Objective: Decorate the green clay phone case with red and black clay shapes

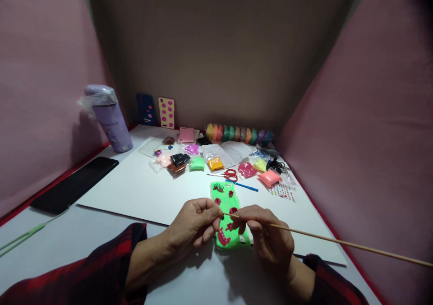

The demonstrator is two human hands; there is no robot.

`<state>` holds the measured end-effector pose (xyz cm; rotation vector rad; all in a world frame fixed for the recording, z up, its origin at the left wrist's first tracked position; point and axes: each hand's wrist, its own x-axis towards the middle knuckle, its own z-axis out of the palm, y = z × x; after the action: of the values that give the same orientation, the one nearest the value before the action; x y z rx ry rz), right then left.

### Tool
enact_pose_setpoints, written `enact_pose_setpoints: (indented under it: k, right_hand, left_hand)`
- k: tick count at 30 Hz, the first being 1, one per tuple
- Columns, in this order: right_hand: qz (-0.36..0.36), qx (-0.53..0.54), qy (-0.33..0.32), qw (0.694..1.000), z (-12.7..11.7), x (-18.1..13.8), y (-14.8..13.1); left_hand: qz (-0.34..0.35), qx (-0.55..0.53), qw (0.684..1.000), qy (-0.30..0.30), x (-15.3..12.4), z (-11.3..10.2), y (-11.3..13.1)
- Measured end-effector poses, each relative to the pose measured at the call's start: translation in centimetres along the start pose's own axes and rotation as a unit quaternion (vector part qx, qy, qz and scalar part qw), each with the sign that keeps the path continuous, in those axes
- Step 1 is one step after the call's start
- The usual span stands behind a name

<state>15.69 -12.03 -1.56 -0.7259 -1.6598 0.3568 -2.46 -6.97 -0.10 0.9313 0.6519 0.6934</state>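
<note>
A long thin wooden stick (321,237) is pinched in my right hand (270,237), its far end sticking out to the right. Its tip meets the fingertips of my left hand (196,221), which are pressed together; whatever lies between them is too small to make out. Both hands hover over a phone case (225,205) covered in bright green clay. Red and dark shapes decorate the case, including a pink-red crown-like piece (223,237) and a fringed piece (218,187) near its top. My fingers hide part of its middle.
Beyond the case are red-handled scissors (231,175) and a blue tool (243,186). Several clay packets, such as an orange one (215,163), lie behind them on the white board (135,187). A black phone (74,183) and purple tumbler (113,122) occupy the left side.
</note>
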Motion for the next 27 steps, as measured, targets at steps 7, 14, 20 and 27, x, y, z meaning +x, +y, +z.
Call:
enact_pose_setpoints:
  k: [7, 14, 20, 27]
  right_hand:
    - [0.0, 0.006, -0.003, 1.0, 0.06, 0.16, -0.19]
    - [0.001, 0.004, -0.009, 1.0, -0.03, -0.02, 0.01]
    - [0.006, -0.001, -0.005, 1.0, 0.03, 0.1, -0.18]
    - [0.005, 0.001, -0.009, 1.0, 0.02, 0.12, -0.08]
  left_hand:
    - [0.0, -0.005, 1.0, 0.001, -0.05, 0.13, -0.01]
    - [-0.003, -0.003, 1.0, 0.002, -0.11, 0.17, 0.02]
    - [-0.003, 0.002, 1.0, 0.006, -0.1, 0.22, 0.17]
    - [-0.002, 0.0, 1.0, 0.0, -0.15, 0.26, 0.13]
